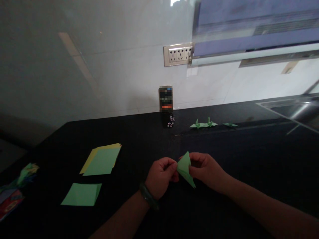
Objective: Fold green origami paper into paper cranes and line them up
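While the left hand (161,177) is pinching the left corner of a folded green paper (184,166) between thumb and fingers, the right hand (206,169) is clasping its right edge, and the 2 hands are holding it above the black countertop (139,139). Beyond them, 2 folded green figures (204,125) are resting beside 1 flatter green figure (231,125). Leftward, a paper stack (102,161) is lying behind 1 green sheet (81,194).

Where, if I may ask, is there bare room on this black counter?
The black counter is bare between the stacked green and yellow paper sheets and the left hand, and between the right hand and the small folded green paper figures. It's crowded where both hands hold the creased green sheet.
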Demonstrator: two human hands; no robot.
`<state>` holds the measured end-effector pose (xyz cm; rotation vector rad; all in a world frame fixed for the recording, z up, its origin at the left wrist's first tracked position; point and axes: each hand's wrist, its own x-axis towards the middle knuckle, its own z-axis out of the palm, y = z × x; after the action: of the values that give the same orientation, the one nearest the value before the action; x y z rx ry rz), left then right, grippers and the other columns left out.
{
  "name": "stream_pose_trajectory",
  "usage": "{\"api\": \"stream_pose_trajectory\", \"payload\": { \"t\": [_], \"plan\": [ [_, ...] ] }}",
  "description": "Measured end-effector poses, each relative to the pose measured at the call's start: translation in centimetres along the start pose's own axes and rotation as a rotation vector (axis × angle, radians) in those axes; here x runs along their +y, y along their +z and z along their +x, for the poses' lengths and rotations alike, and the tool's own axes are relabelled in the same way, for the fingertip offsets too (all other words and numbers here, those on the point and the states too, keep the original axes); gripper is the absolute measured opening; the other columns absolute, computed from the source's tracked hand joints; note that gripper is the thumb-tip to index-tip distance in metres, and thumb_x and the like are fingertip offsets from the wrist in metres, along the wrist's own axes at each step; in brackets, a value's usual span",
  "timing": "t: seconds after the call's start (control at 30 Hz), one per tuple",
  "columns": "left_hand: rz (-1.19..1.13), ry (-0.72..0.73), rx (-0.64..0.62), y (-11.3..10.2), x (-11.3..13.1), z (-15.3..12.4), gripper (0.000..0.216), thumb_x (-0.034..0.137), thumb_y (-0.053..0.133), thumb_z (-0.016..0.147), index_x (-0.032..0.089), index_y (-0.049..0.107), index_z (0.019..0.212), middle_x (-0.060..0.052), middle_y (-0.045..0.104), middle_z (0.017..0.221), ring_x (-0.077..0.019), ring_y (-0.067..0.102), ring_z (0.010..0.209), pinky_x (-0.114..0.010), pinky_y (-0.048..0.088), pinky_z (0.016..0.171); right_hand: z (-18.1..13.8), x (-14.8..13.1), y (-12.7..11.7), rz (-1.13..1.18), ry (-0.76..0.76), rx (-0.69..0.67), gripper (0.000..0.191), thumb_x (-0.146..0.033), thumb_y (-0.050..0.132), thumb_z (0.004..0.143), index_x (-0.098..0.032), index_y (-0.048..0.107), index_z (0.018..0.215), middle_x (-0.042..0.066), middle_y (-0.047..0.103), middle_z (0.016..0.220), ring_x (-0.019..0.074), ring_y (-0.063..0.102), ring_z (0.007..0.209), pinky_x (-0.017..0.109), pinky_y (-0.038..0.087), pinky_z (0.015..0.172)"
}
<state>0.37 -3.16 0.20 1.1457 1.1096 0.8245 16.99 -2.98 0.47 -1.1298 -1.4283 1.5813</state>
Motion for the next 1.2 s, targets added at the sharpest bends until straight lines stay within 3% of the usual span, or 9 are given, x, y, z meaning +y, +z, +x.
{"api": "stream_pose_trajectory", "payload": {
  "t": [0.1, 0.33, 0.67, 0.8, 0.93, 1.2],
  "plan": [
    [-0.078, -0.046, -0.031, 0.4, 0.1, -0.1, 0.02, 0.031, 0.062, 0.07, 0.011, 0.056, 0.071, 0.001, 0.058, 0.055, -0.0086, 0.055, 0.048, -0.023, 0.047, 0.053, 0.1, 0.4, 0.2, -0.02, -0.005, -0.009, 0.006, -0.02, 0.063, 0.067, -0.016, 0.061, 0.071, -0.003, 0.059, 0.062, 0.0076, 0.049, 0.051, 0.02, 0.041, 0.05],
    [-0.25, -0.177, -0.086, 0.5, -0.1, -0.1, 0.033, 0.044, 0.06, 0.071, 0.011, 0.056, 0.07, -0.003, 0.061, 0.059, -0.0111, 0.059, 0.051, -0.024, 0.046, 0.051, 0.0, -0.6, 0.7, 0.033, -0.02, 0.121, 0.008, -0.022, 0.064, 0.064, -0.016, 0.061, 0.069, -0.002, 0.058, 0.059, 0.0081, 0.046, 0.048, 0.02, 0.038, 0.044],
    [-0.292, -0.148, -0.124, 0.5, -0.3, -0.2, 0.029, 0.035, 0.068, 0.065, 0.01, 0.059, 0.075, -0.005, 0.065, 0.067, -0.0126, 0.061, 0.061, -0.025, 0.046, 0.059, -0.1, -0.1, 0.7, 0.04, -0.041, 0.116, 0.008, -0.021, 0.065, 0.063, -0.017, 0.059, 0.064, -0.003, 0.056, 0.055, 0.0098, 0.049, 0.049, 0.023, 0.041, 0.048],
    [-0.316, -0.163, -0.147, 0.5, -0.3, -0.3, 0.027, 0.034, 0.068, 0.066, 0.01, 0.061, 0.076, -0.005, 0.065, 0.068, -0.0123, 0.061, 0.061, -0.024, 0.045, 0.058, -0.1, 0.3, 0.6, -0.156, -0.242, 0.177, 0.016, -0.019, 0.061, 0.067, -0.019, 0.064, 0.082, 0.0, 0.058, 0.069, 0.0116, 0.054, 0.057, 0.024, 0.044, 0.051],
    [-0.375, -0.211, -0.161, 0.4, -0.3, -0.4, 0.023, 0.031, 0.066, 0.069, 0.01, 0.061, 0.077, -0.005, 0.065, 0.068, -0.0117, 0.061, 0.06, -0.022, 0.044, 0.056, -0.2, 0.1, 0.1, -0.425, -0.493, 0.154, 0.023, -0.012, 0.054, 0.069, -0.021, 0.068, 0.085, 0.003, 0.057, 0.078, 0.0135, 0.057, 0.067, 0.025, 0.046, 0.056],
    [-0.527, -0.306, -0.122, 0.4, 0.4, -0.3, 0.017, 0.025, 0.053, 0.081, 0.009, 0.059, 0.08, -0.007, 0.064, 0.071, -0.0124, 0.061, 0.059, -0.024, 0.047, 0.056, 0.1, 0.3, -0.6, -0.695, -0.661, 0.085, 0.032, -0.007, 0.052, 0.07, -0.024, 0.067, 0.092, 0.004, 0.056, 0.084, 0.0144, 0.056, 0.073, 0.026, 0.046, 0.06]
  ]
}}
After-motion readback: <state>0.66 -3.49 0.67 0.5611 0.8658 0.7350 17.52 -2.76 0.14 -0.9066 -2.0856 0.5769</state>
